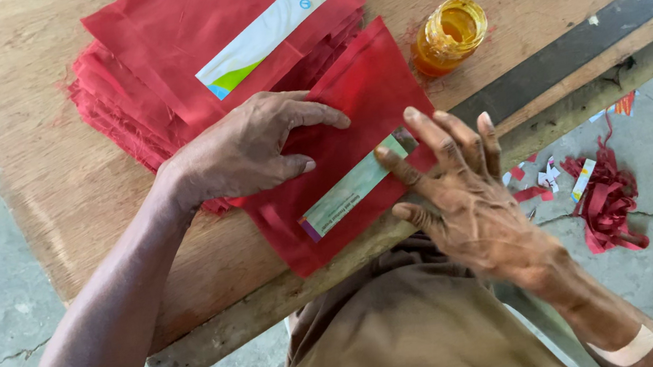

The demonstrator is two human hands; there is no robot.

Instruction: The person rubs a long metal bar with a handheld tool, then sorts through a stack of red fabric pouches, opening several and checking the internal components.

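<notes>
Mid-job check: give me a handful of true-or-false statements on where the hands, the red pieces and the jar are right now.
1. The left hand lies flat on the red fabric piece with a pale label strip. True.
2. The right hand holds a pair of scissors. False: it holds nothing; its spread fingers press the piece's right edge.
3. The open amber glass jar stands on the wooden table, right of the red piece. True.
4. The stack of red fabric pieces lies on the floor. False: it lies on the table, beyond the left hand.
5. Red trimmings lie on the concrete floor to the right. True.
</notes>
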